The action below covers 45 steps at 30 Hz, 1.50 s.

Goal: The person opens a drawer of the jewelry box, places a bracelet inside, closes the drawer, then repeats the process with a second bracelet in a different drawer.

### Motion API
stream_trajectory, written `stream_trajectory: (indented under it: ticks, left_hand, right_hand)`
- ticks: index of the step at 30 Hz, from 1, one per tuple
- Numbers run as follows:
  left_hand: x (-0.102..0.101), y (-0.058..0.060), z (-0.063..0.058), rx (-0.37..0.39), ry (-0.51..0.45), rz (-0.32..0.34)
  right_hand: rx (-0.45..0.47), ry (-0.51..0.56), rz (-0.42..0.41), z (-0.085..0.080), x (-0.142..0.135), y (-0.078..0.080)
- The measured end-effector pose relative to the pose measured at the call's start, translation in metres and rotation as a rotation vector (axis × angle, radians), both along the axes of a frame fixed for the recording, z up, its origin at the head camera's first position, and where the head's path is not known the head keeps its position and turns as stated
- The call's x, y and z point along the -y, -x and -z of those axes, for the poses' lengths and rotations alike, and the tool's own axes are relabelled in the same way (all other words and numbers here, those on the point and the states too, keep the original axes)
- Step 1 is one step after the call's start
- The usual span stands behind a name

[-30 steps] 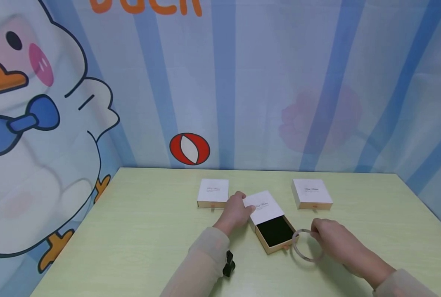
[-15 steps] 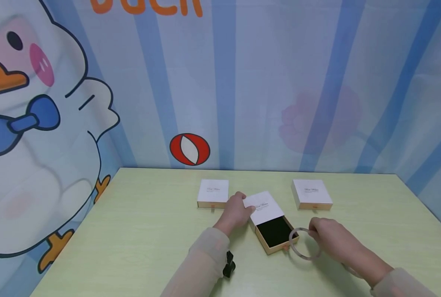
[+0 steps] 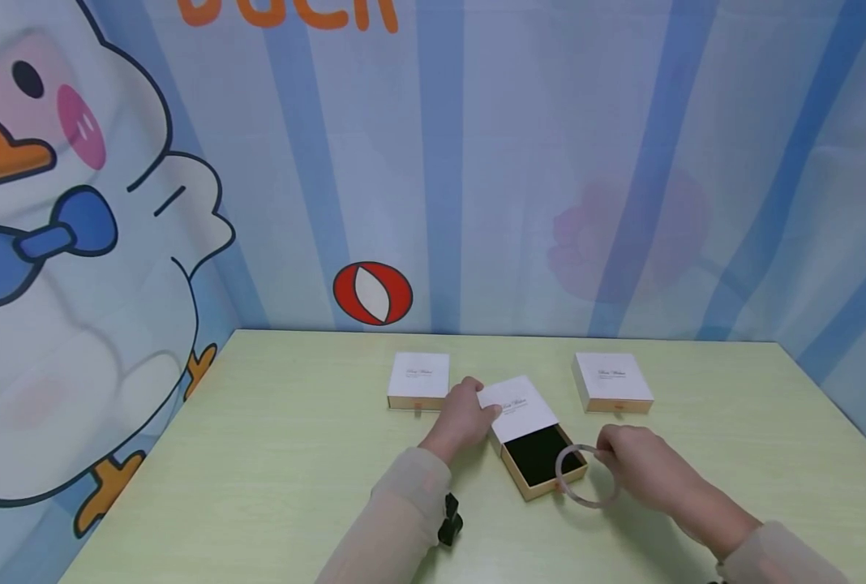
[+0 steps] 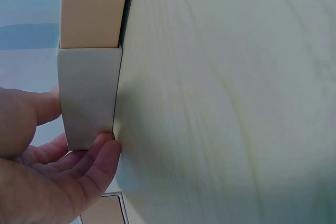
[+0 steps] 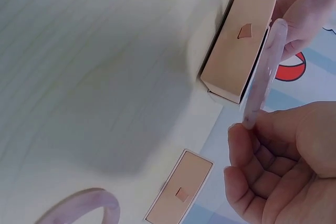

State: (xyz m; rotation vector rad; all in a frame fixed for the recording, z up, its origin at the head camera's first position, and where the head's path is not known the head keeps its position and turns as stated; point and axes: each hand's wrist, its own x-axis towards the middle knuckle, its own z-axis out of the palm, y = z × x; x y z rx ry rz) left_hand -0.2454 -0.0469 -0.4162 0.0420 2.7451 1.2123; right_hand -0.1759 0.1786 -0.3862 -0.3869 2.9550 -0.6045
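Note:
A white-sleeved drawer box (image 3: 524,405) sits angled on the table, its tan drawer (image 3: 542,466) pulled partway out toward the front right, showing a dark lining. My left hand (image 3: 465,418) holds the sleeve's far left end, thumb on top and fingers around the back end, as the left wrist view shows. Between thumb and forefinger, my right hand (image 3: 640,462) pinches a pale pinkish bangle (image 5: 262,77). The bangle is held up at the drawer's front right corner and overlaps it in the head view. A small ribbon tab (image 5: 245,31) sticks out of the drawer front.
Two closed boxes of the same kind stand farther back: a left box (image 3: 418,377) beside my left hand and a right box (image 3: 612,380). A second bangle (image 5: 86,203) shows low in the right wrist view. Behind the table (image 3: 294,454) hangs a printed duck backdrop (image 3: 506,162).
My right hand has moved slightly left and away from me, bringing the bangle farther over the drawer's front corner. My left hand and the boxes have stayed put.

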Motion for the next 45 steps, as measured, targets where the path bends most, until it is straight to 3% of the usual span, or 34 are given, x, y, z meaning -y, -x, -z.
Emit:
stream_trajectory:
  ticks: [12,45]
  left_hand:
    - [0.0,0.0,0.0,0.002,0.002,0.005]
    - [0.0,-0.001,-0.001,0.001,-0.014,0.001]
  right_hand:
    - [-0.071,-0.018,-0.026,-0.001,0.005,0.001]
    - [-0.129,-0.084,0.01,-0.003,0.018,0.006]
